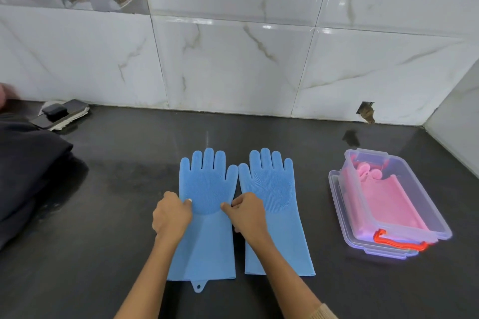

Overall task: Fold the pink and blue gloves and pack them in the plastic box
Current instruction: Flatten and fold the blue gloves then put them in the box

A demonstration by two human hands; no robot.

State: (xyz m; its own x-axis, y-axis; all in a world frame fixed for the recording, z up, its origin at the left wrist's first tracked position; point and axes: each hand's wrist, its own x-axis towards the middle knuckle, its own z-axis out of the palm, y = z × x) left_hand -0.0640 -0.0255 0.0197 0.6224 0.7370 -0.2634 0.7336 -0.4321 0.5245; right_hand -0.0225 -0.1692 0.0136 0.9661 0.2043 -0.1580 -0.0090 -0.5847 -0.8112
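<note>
- Pinching the left blue glove (204,204) at both side edges, about mid-length: left hand (171,217) nipping the outer edge, right hand (248,212) nipping the inner edge, fingers curled onto the rubber on both sides.
- Lying flat on the dark countertop (116,254), that glove, palm-side bristles up, fingers pointing to 12 o'clock, cuff toward 6 with a small hang tab at its bottom edge.
- Just beside it at 3 o'clock, the right blue glove (277,189), also flat, fingers to 12; thumbs of the two nearly touching, right forearm crossing over its cuff.
- Well off to 3 o'clock, the plastic box (438,215), clear, lidless, seated on what looks like its own clear lid (334,184), red handle (399,241) at the near end.
- Inside the box, the pink gloves (383,197), folded and lying along the bottom, fingertips bunched at the far end.
- Over at 9 o'clock, dark folded cloth (28,171) along the frame edge.
- Behind it near 10 o'clock, a phone (70,109) on a light cloth with a small black case (54,111) on top, against the marble-tiled wall (233,59).
</note>
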